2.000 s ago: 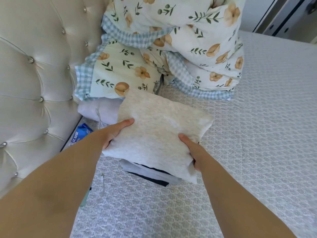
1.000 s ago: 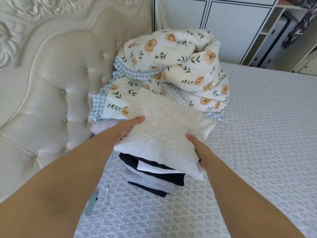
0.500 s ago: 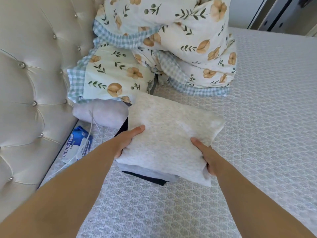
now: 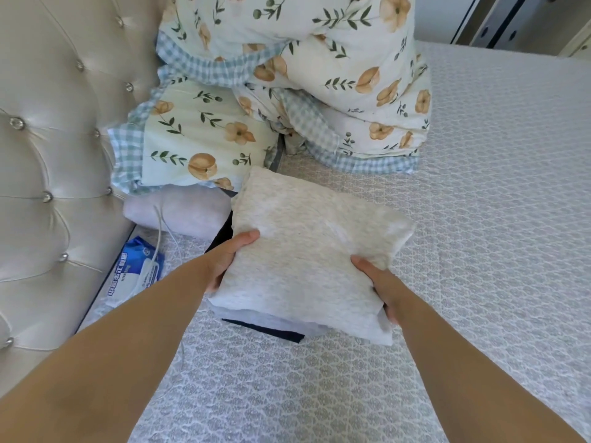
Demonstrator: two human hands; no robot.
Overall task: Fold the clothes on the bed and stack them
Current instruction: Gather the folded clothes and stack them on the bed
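The only lettering stands on the blue and white plastic packet [image 4: 136, 273] lying on the bed beside the headboard: white characters along its edge, too small and skewed to read.

Folded garment [image 4: 307, 260] atop stack [image 4: 271, 327], before quilt [image 4: 287, 91].

You have bright, soft daylight here, strongest on the far right of the bed [image 4: 499, 219]. Shadows stay faint. The tufted headboard [image 4: 48, 148] shows mild sheen, and wide-angle bending curves the left edge. Focus holds throughout.
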